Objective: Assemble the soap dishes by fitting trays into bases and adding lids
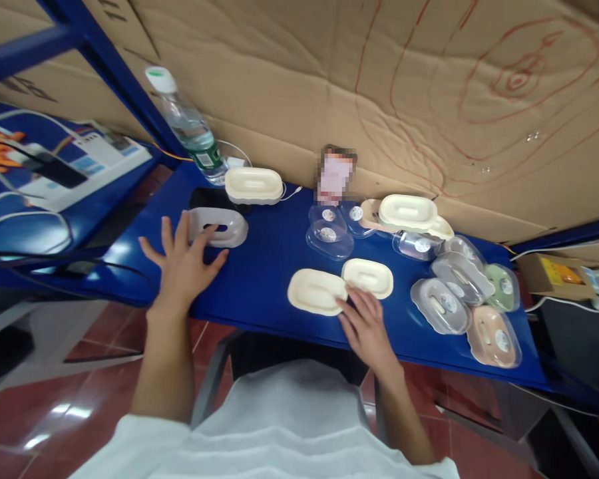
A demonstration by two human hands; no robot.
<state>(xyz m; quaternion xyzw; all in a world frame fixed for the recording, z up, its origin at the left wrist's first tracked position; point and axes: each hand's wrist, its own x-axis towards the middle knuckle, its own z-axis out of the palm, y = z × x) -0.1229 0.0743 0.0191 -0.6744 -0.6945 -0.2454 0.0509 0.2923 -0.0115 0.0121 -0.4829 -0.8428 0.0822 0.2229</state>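
A cream oval tray (pixel 315 291) lies near the front edge of the blue table (pixel 264 266), just beside a second cream tray (pixel 368 277). The right hand (pixel 367 327) rests flat, fingers extended, with its fingertips touching the near edge of the first cream tray; it grips nothing. The left hand (pixel 182 263) is spread wide, palm down, its fingertips touching a clear grey lid (pixel 219 227) at the table's left side. Behind that lid sits another cream tray (pixel 253 185) and a plastic water bottle (pixel 190 126). A cluster of clear and tinted lids (pixel 459 293) occupies the right side. A cardboard wall (pixel 379 86) stands behind the table.
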